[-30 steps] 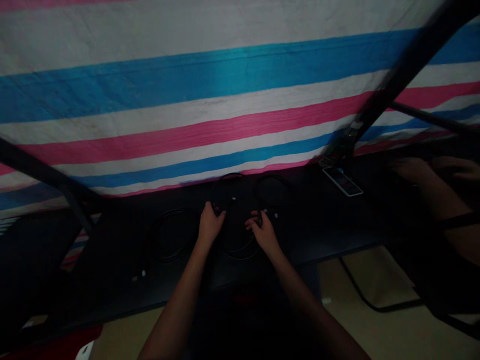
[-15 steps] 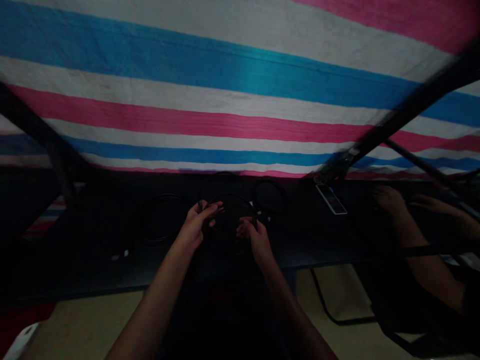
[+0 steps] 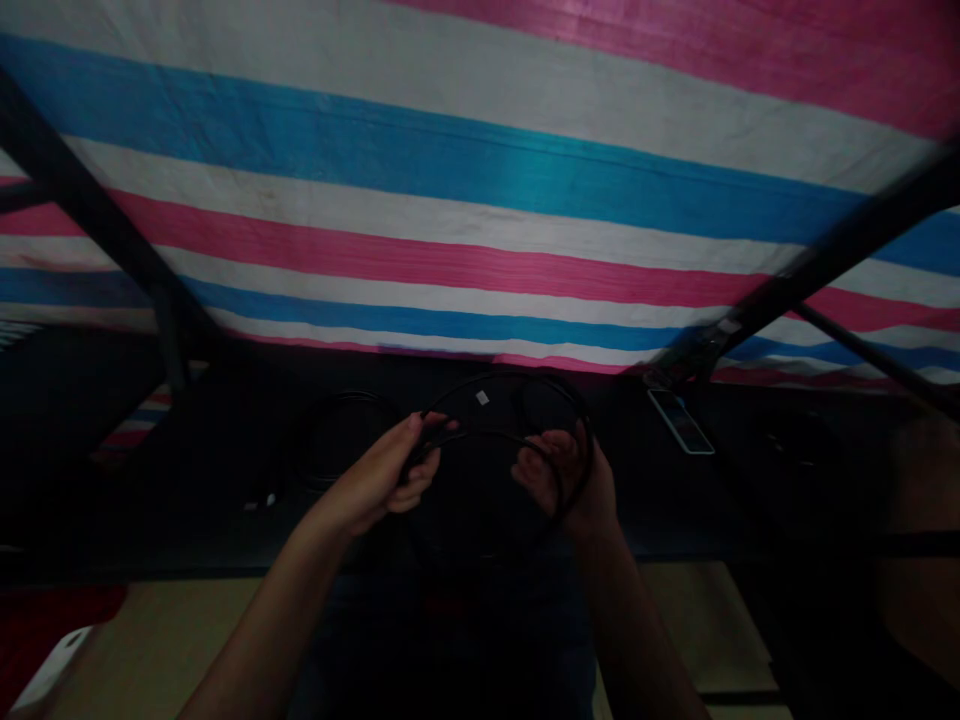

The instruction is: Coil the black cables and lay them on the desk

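Coiled cable (image 3: 351,395) lies left of both hands. Left hand (image 3: 382,470) grips the black cable (image 3: 491,432), whose loops span left to right between the hands. Right hand (image 3: 589,490), fingers curled, holds the right-hand bend.

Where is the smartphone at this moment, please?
In the head view, the smartphone lies on the black table, to the right of the person's right hand, near the foot of the right slanted post.

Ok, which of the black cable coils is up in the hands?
The middle coil: the left hand holds it and its loop crosses the right hand. The left coil and partly hidden right coil lie on the table.
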Available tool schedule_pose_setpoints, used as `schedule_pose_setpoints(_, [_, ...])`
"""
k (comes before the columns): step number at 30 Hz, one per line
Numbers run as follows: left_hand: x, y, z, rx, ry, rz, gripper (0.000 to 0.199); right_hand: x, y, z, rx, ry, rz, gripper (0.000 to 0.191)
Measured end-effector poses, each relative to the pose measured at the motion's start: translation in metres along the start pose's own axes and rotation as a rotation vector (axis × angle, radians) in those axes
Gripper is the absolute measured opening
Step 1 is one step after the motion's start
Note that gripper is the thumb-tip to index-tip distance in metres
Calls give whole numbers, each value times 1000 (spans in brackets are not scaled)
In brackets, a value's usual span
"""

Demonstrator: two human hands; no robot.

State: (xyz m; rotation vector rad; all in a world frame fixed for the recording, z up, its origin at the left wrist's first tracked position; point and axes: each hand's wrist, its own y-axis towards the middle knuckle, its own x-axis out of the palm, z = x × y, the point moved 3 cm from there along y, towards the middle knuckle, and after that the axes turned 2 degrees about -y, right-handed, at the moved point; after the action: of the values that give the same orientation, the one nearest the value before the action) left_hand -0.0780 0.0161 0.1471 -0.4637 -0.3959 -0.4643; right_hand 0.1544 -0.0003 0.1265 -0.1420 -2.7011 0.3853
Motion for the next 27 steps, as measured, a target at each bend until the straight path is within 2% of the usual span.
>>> schedule_pose_setpoints(2, [-1, -6, -3, -107, 28, -54, 56, 4, 0, 2, -6, -99, -66, 53])
schedule_pose_setpoints(4, [-4, -14, -4, -195, 43, -107, 62, 7, -4, 4, -10, -145, -183, 50])
schedule_pose_setpoints(7, [-8, -29, -4, -312, 118, -200, 70, 14, -16, 4, 62, -181, -409, 67])
schedule_pose_setpoints(10, [-3, -44, -5, -408, 472, -359, 61, 26, -33, 5, 200, -263, -676, 71])
schedule_pose_setpoints(13, [12, -51, -7, -339, 874, -492, 43, 42, -47, 11, 291, -440, -915, 54])
schedule_pose_setpoints(15, [19, -53, -12, -273, 1009, -495, 39, 50, -53, 17, 283, -596, -1018, 41])
schedule_pose_setpoints(17, [21, -53, -18, -256, 1082, -446, 39, 54, -56, 24, 204, -749, -1044, 35])
schedule_pose_setpoints(21, [14, -51, -29, -288, 1094, -379, 46, 42, -54, 25, 57, -915, -934, 26])
schedule_pose_setpoints(24, [1, -51, -31, -315, 1057, -414, 50, 11, -48, 15, 78, -934, -949, 29])
schedule_pose_setpoints(27, [-20, -53, -31, -395, 1078, -384, 52, -32, -43, 7, 169, -1016, -884, 30])
